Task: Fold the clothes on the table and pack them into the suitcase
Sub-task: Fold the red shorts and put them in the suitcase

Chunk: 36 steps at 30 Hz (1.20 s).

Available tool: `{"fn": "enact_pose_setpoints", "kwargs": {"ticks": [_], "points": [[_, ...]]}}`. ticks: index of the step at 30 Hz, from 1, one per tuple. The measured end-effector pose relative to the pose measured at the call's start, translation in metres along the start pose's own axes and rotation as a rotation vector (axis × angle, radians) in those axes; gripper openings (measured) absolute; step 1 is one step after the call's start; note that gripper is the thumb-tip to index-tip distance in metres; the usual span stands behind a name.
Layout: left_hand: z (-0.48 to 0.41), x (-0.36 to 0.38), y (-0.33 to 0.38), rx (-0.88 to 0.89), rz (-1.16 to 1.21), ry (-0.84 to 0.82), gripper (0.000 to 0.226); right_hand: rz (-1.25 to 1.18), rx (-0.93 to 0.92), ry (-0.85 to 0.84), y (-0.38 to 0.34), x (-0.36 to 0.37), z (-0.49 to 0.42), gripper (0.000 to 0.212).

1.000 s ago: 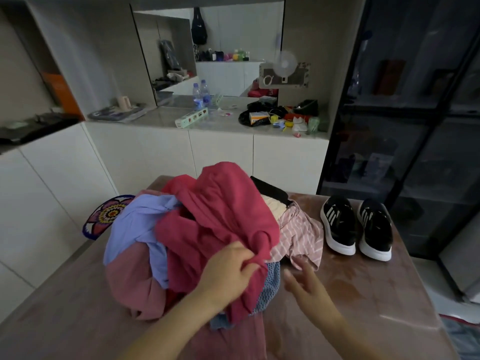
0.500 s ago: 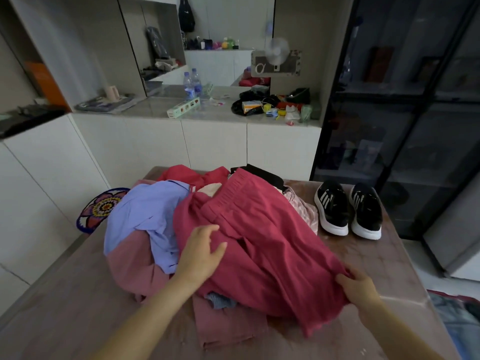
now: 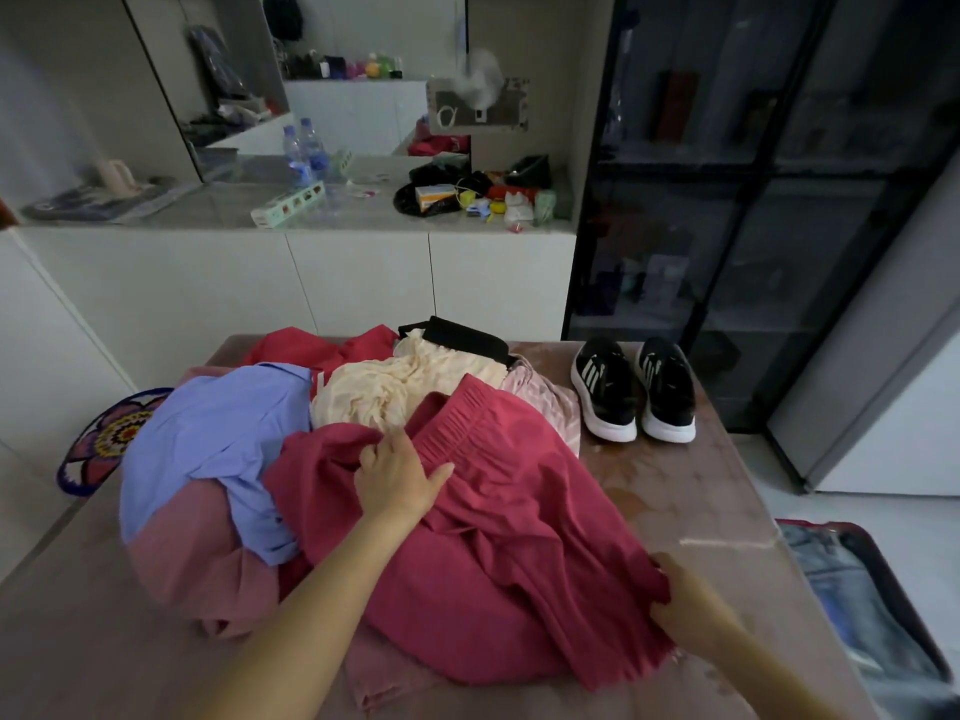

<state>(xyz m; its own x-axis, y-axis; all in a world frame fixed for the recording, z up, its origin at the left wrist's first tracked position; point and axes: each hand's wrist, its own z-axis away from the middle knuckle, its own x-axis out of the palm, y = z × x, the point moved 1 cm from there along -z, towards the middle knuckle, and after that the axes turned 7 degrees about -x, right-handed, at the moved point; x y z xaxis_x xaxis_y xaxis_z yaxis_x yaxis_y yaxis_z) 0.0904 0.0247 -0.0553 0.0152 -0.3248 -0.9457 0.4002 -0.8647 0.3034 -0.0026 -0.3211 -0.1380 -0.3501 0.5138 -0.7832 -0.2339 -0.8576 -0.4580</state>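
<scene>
1. Pinching the near right hem of the crumpled crimson cloth garment (image 3: 519, 537) with the right hand (image 3: 685, 600), fingers curled round the edge of the fabric, forearm slanting in from the lower right corner.
2. Holding that garment draped over the near side of the clothes heap and down onto the glossy brownish-pink tabletop (image 3: 701, 491), gathered elastic waistband lying toward the far side.
3. Pressing the left hand (image 3: 400, 475) flat on the crimson garment just beside the waistband, fingers straight and slightly spread, thumb angled out to the right, forearm stretching in from the bottom edge.
4. Looking down, right of the table, at the open dark-rimmed suitcase (image 3: 883, 584) on the floor, blue denim lying inside it.
5. Leaving untouched, left of the crimson garment, a dusty-pink cloth garment (image 3: 192, 563) with a lavender-blue shirt (image 3: 218, 433) bunched over it.
6. Leaving untouched, just beyond the left hand, a crinkled cream fabric piece (image 3: 384, 387), a pale pink garment (image 3: 545, 402) at its right and a black folded item (image 3: 462, 337) at the far end of the heap.
7. Facing a pair of black sneakers with white soles (image 3: 634, 389), side by side on the far right of the table, apart from the clothes.
8. Facing, past the table, a round floral mat (image 3: 104, 439) at the left and a grey countertop (image 3: 208, 210) carrying two clear plastic bottles (image 3: 304, 153).
</scene>
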Motion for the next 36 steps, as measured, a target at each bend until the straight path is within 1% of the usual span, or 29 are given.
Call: {"fn": "enact_pose_setpoints", "kwargs": {"ticks": [1,3,5,6,9,10,11,12,13,14,15,16,18,19,20,21,22,24,25,27,28,30,32,33,34,36], "points": [[-0.001,0.0,0.0,-0.004,0.017,-0.011,0.085,0.052,-0.007,-0.056,0.003,0.004,0.002,0.065],[-0.004,0.004,-0.003,0.001,0.109,-0.135,0.063,0.147,-0.009,-0.158,0.001,0.006,0.017,0.071],[0.001,0.006,-0.001,0.11,0.104,-0.237,0.034,0.188,0.002,-0.185,0.007,0.004,0.03,0.067],[0.008,0.008,0.001,0.176,0.084,-0.24,0.024,0.193,0.002,-0.19,0.01,0.001,0.038,0.062],[0.039,0.015,0.016,0.341,0.114,-0.191,0.018,0.178,0.004,-0.203,0.022,-0.005,0.058,0.05],[0.05,0.017,0.019,0.382,0.139,-0.198,0.017,0.186,0.033,-0.197,0.02,-0.008,0.066,0.037],[0.062,0.019,0.022,0.432,0.146,-0.208,0.016,0.256,0.067,-0.195,0.016,-0.012,0.074,0.023],[0.073,0.019,0.024,0.496,0.144,-0.218,0.015,0.328,0.103,-0.19,0.012,-0.017,0.079,0.023],[0.083,0.018,0.027,0.568,0.137,-0.229,0.014,0.355,0.113,-0.169,0.011,-0.022,0.079,0.037],[0.094,0.015,0.029,0.64,0.128,-0.233,0.013,0.314,0.076,-0.107,0.006,-0.027,0.079,0.059],[0.105,0.011,0.032,0.705,0.11,-0.24,0.012,0.216,0.026,-0.012,0.0,-0.033,0.078,0.08],[0.115,0.005,0.036,0.763,0.097,-0.241,0.01,0.089,-0.036,0.102,-0.008,-0.041,0.077,0.094],[0.134,-0.008,0.042,0.861,0.069,-0.244,0.014,-0.082,-0.208,0.283,-0.031,-0.056,0.077,0.104],[0.142,-0.014,0.044,0.9,0.054,-0.249,0.017,-0.096,-0.29,0.337,-0.043,-0.062,0.078,0.105],[0.151,-0.019,0.045,0.932,0.05,-0.254,0.019,-0.056,-0.364,0.369,-0.055,-0.069,0.08,0.104],[0.158,-0.023,0.044,0.95,0.051,-0.257,0.02,0.013,-0.437,0.381,-0.065,-0.074,0.082,0.097],[0.164,-0.026,0.042,0.963,0.06,-0.254,0.019,0.097,-0.517,0.378,-0.071,-0.077,0.083,0.085],[0.173,-0.03,0.036,0.966,0.078,-0.249,0.015,0.203,-0.664,0.334,-0.072,-0.078,0.084,0.051],[0.178,-0.031,0.033,0.957,0.088,-0.245,0.013,0.223,-0.718,0.278,-0.069,-0.076,0.087,0.045],[0.188,-0.033,0.029,0.932,0.123,-0.254,0.013,0.193,-0.793,0.156,-0.063,-0.066,0.095,0.049],[0.197,-0.034,0.03,0.926,0.145,-0.264,0.012,0.141,-0.807,0.115,-0.061,-0.063,0.104,0.049],[0.217,-0.036,0.036,0.904,0.204,-0.302,0.01,-0.1,-0.768,0.098,-0.052,-0.061,0.12,0.046],[0.238,-0.039,0.046,0.84,0.26,-0.354,0.008,-0.305,-0.713,0.098,-0.041,-0.065,0.137,0.056],[0.248,-0.04,0.052,0.791,0.273,-0.378,0.014,-0.355,-0.696,0.087,-0.034,-0.068,0.145,0.061],[0.258,-0.04,0.058,0.745,0.25,-0.393,0.029,-0.368,-0.678,0.077,-0.027,-0.07,0.151,0.061],[0.279,-0.04,0.07,0.68,0.088,-0.397,0.078,-0.35,-0.622,0.097,-0.018,-0.073,0.168,0.047]]}}
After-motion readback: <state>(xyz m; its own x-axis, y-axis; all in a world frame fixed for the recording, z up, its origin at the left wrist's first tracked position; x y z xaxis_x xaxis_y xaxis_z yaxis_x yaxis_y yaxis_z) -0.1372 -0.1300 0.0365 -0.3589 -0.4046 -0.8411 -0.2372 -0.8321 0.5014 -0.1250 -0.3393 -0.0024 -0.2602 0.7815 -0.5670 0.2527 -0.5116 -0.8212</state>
